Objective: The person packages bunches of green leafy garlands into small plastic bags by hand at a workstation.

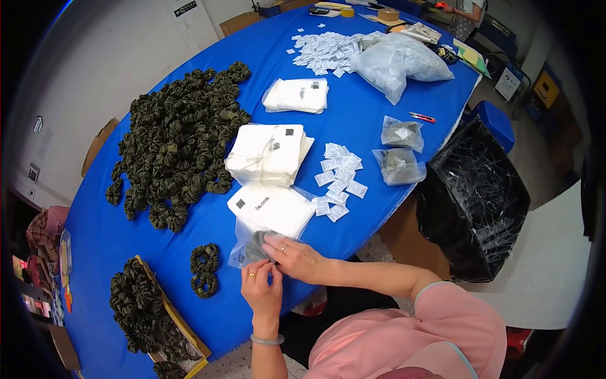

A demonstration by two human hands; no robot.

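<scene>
My left hand (261, 292) pinches the near edge of a clear plastic bag (238, 252). My right hand (295, 259) lies over the same bag, its fingers on a dark item (254, 245) inside; its exact shape is partly hidden. The bag overlaps a stack of white printed bags (271, 208). Behind that stands a thicker tied stack (265, 151). Two dark green scrunchies (204, 271) lie left of my hands. Small white packets (341, 174) are spread to the right, beside two filled bags (401, 165).
A large heap of green scrunchies (180, 139) covers the left of the blue table (252, 60). A yellow-edged box (183, 322) stands near left, a black-lined bin (486, 196) at right. Red scissors (421, 117) and a large plastic bag (401, 60) lie behind. Another person (468, 16) is far back.
</scene>
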